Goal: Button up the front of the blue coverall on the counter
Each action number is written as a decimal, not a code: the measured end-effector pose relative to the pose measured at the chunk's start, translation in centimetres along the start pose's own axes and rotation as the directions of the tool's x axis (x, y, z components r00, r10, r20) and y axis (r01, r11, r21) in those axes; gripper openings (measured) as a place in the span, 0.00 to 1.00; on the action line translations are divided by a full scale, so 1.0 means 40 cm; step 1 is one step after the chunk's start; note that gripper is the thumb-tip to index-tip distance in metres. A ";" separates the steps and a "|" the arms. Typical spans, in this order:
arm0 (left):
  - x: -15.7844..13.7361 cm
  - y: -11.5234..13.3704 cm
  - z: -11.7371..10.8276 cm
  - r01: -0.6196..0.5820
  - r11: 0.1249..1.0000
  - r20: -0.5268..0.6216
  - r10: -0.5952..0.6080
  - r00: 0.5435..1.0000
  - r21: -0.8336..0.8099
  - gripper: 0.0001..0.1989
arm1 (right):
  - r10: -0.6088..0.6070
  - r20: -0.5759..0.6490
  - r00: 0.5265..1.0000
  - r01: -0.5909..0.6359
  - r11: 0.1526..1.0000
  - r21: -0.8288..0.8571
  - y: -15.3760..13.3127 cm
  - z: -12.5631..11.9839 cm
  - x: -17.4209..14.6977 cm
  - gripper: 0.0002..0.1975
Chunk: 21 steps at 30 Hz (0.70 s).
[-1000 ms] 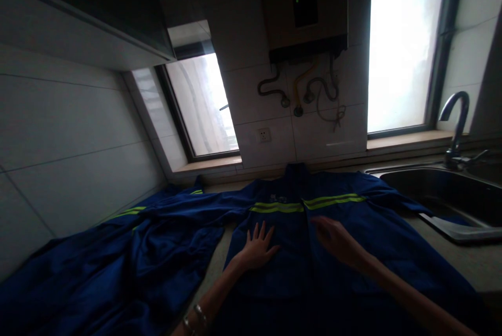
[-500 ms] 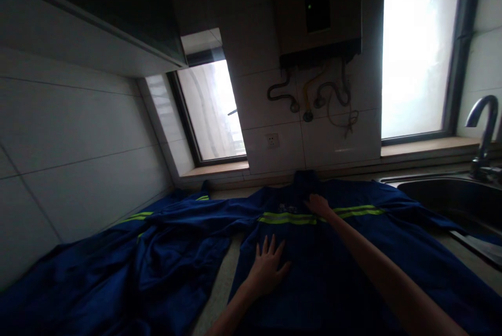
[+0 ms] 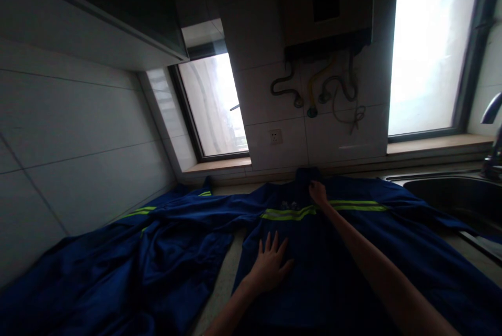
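A dark blue work jacket (image 3: 290,268) with yellow-green reflective stripes lies spread on the counter, front up, its collar (image 3: 308,174) toward the wall. My left hand (image 3: 270,265) rests flat on the chest below the stripe, fingers spread, holding nothing. At the front opening just under the collar, my right hand (image 3: 318,193) is closed, pinching the jacket there; a zip or fastener between the fingers cannot be made out. One sleeve stretches left over other blue clothing (image 3: 180,263) with similar stripes, lying loosely heaped beside the jacket.
A sink (image 3: 443,189) with a tap (image 3: 492,111) stands at the right, close to the jacket's other sleeve. Above the counter hang a water heater (image 3: 325,17) with pipes and a wall socket (image 3: 275,136). A cabinet (image 3: 98,12) juts out at upper left.
My right hand has moved slightly up the front opening toward the collar. The left hand stays flat in about the same place. The view has shifted a little to the left.
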<state>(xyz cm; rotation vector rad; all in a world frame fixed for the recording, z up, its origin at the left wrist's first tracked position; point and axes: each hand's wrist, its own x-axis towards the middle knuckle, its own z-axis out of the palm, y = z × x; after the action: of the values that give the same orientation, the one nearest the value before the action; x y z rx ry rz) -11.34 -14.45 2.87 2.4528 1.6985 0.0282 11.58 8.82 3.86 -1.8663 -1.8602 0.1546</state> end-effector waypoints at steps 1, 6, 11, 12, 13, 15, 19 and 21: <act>0.002 -0.002 -0.002 -0.004 1.000 0.002 0.004 1.000 0.000 0.34 | -0.026 0.020 0.999 0.026 1.000 0.002 -0.007 0.018 -0.011 0.21; 0.019 -0.089 -0.059 0.055 0.986 -0.311 -0.103 0.945 -0.160 0.25 | -0.177 0.125 0.976 0.175 0.984 0.023 -0.026 0.060 -0.043 0.20; 0.010 -0.311 -0.158 0.211 0.527 -0.301 -0.720 0.626 -0.823 0.13 | -0.311 0.128 0.942 0.310 0.950 0.026 0.003 0.014 -0.086 0.25; 0.003 -0.353 -0.167 0.206 0.337 -0.154 -0.785 0.601 -0.919 0.13 | -0.313 0.124 0.942 0.314 0.949 0.009 0.013 0.009 -0.106 0.27; -0.004 -0.391 -0.172 0.197 0.193 -0.041 -0.806 0.590 -0.961 0.15 | -0.302 0.130 0.944 0.306 0.952 -0.016 0.024 0.008 -0.128 0.29; -0.012 -0.446 -0.171 0.164 -0.081 0.166 -0.773 0.612 -0.983 0.21 | -0.255 0.169 0.952 0.271 0.959 -0.080 0.042 0.015 -0.175 0.34; 0.020 -0.494 -0.174 0.103 -0.388 0.345 -0.630 0.696 -0.916 0.34 | -0.198 0.236 0.951 0.238 0.959 -0.155 0.055 0.036 -0.234 0.34; 0.053 -0.499 -0.185 0.118 -0.418 0.379 -0.624 0.683 -0.901 0.33 | -0.200 0.235 0.951 0.242 0.957 -0.163 0.053 0.035 -0.242 0.34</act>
<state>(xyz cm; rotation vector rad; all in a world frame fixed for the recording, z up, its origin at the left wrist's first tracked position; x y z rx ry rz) -29.91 -4.73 7.24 0.3612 1.3916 1.2756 12.31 0.01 -0.78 -1.8034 -2.2925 0.1091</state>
